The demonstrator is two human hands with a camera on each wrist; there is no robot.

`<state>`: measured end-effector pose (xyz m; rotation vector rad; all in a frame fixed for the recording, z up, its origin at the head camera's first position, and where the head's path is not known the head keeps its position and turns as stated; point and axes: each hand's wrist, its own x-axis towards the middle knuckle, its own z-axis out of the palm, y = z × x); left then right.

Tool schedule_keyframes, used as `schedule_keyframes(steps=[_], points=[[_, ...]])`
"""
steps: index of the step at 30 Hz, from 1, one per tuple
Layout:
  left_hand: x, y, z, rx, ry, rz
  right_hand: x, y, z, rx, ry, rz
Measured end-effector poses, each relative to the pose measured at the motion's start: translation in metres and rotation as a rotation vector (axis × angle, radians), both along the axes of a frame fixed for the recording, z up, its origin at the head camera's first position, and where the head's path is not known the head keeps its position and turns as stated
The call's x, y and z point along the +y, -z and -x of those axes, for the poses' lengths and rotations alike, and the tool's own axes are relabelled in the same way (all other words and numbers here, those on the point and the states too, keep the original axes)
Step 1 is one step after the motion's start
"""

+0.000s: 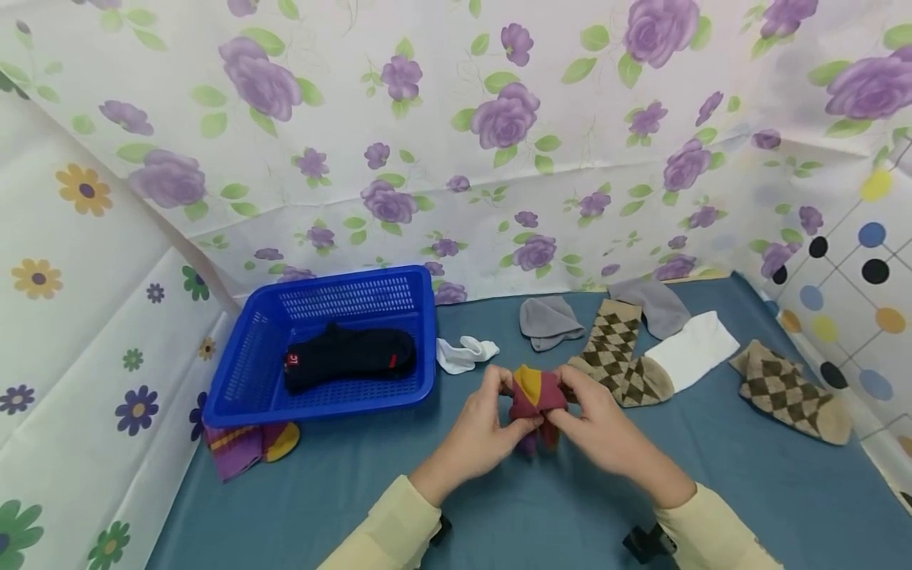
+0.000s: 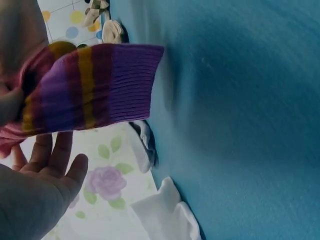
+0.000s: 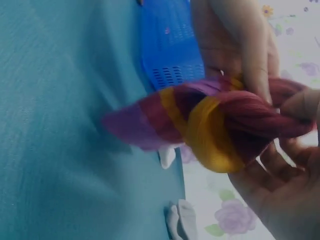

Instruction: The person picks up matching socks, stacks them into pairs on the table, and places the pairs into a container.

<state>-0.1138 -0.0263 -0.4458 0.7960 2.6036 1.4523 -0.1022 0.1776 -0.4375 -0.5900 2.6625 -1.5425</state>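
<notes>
Both hands hold a striped sock (image 1: 536,400) in maroon, purple and mustard over the middle of the cloth. At its left side my left hand (image 1: 486,423) grips the bunched upper part between thumb and fingers. My right hand (image 1: 602,423) pinches the opposite side, its thumb close to the left one. In the left wrist view the ribbed purple cuff (image 2: 132,82) hangs down toward the cloth. The right wrist view shows the mustard patch (image 3: 212,135) folded over beside the maroon bunch. Some fingertips are hidden behind the fabric.
A blue basket (image 1: 427,348) at left contains black socks (image 1: 356,356); another purple striped sock (image 1: 238,451) lies partly beneath it. Beyond the hands are a small white sock (image 1: 466,354), grey socks (image 1: 549,321), argyle socks (image 1: 614,332) and a white sock (image 1: 701,348). Flowered sheeting (image 1: 456,158) rises behind.
</notes>
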Motion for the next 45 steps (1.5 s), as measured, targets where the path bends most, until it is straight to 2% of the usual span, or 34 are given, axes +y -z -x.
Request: schedule_keyframes(steps=[6,11,18,25,29,36,41,45], points=[[-0.007,-0.007,0.005,-0.029,-0.041,0.034,0.008,-0.01,-0.001,-0.077,-0.087,0.087],[-0.016,-0.01,0.01,-0.005,-0.071,0.062,0.012,-0.02,-0.002,-0.156,-0.065,0.077],[-0.027,-0.015,0.01,-0.087,-0.108,0.082,0.027,-0.019,0.002,-0.084,0.041,0.012],[-0.035,-0.015,0.01,-0.16,-0.102,0.147,0.043,-0.02,0.007,0.024,0.143,-0.041],[-0.04,-0.017,0.01,-0.138,-0.115,0.212,0.051,-0.02,0.008,0.058,0.189,-0.055],[-0.049,-0.021,0.006,-0.056,-0.13,0.23,0.064,-0.018,0.009,0.055,0.225,-0.128],[-0.053,-0.018,0.003,-0.036,-0.214,0.254,0.065,-0.008,0.01,-0.004,0.205,-0.25],[-0.055,-0.012,0.0,-0.006,-0.299,0.307,0.063,0.008,0.014,-0.046,0.135,-0.338]])
